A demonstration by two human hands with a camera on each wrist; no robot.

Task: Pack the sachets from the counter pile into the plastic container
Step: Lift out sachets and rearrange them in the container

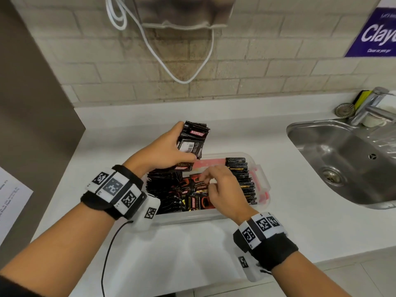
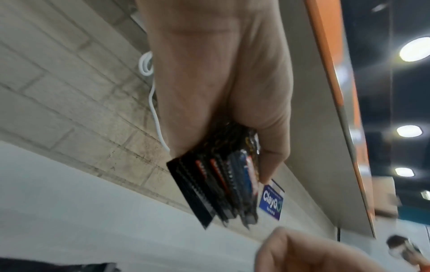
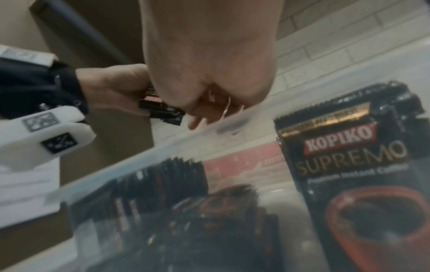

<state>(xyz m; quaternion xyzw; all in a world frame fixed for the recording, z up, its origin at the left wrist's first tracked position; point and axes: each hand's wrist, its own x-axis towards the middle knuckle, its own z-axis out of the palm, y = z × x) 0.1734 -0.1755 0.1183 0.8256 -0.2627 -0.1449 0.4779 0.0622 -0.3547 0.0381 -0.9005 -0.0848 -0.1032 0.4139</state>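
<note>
A clear plastic container (image 1: 192, 218) sits on the white counter, with black Kopiko sachets standing in rows at its left (image 1: 162, 185) and right (image 1: 242, 179) and loose ones lying in the middle (image 1: 197, 200). My left hand (image 1: 179, 144) grips a thick stack of sachets (image 1: 192, 138) above the container's far left corner; the stack (image 2: 216, 184) sticks out below the left hand (image 2: 221, 82). My right hand (image 1: 209, 179) hovers over the middle of the container with its fingers curled. In the right wrist view the right hand (image 3: 209, 110) shows no sachet between its fingers.
A steel sink (image 1: 342, 163) with a tap (image 1: 372, 108) lies to the right. A sheet of paper (image 1: 10, 200) lies at the far left beside a brown panel. A white cable (image 1: 182, 80) hangs on the brick wall behind, and a purple sign (image 1: 377, 33) is at top right.
</note>
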